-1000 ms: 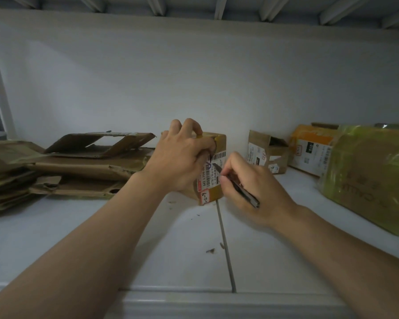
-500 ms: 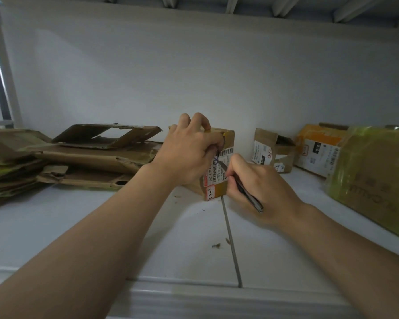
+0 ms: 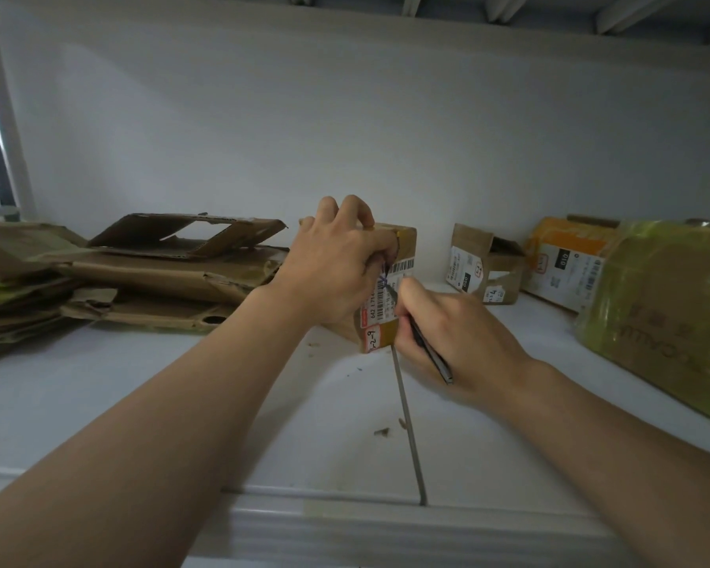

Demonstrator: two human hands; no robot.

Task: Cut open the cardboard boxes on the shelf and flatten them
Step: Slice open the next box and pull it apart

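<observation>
Box [image 3: 406, 243] upright (label [image 3: 400, 267] nearest), left hand [image 3: 337, 268] gripping it — right hand [image 3: 464, 338] pinching cutter [image 3: 432, 355], tip up-left.

The one view comes from a wide-angle camera worn on the person's head, facing forward and sitting near the small brown cardboard box with the white barcode label [image 3: 406, 243], which lies mid-frame. In front of that box the flat white shelf board [image 3: 99, 403] runs to the bottom edge; behind it the plain white back wall [image 3: 345, 116] fills the upper frame.

Matt brown cardboard box [image 3: 404, 243], paper-labelled
</observation>
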